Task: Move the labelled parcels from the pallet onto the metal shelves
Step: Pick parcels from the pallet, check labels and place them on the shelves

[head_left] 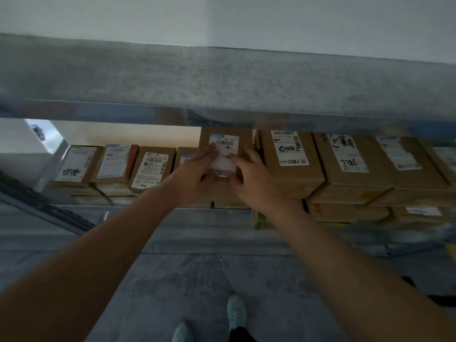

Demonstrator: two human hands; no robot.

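A brown cardboard parcel [225, 140] with a white barcode label sits in the row of parcels on the metal shelf [138, 207], standing higher than the boxes beside it. My left hand [195, 174] grips its near left end, fingers lying over the label. My right hand [249, 177] grips its near right end, with one finger on the label and another at the right edge. The pallet is not in view.
Three small labelled boxes [116, 164] line the shelf to the left. Bigger stacked cartons [350, 161] fill it to the right. An upper shelf board [222, 82] hangs low over the row. A slanted metal brace [56, 215] runs at lower left. My shoes [236, 312] stand on grey floor.
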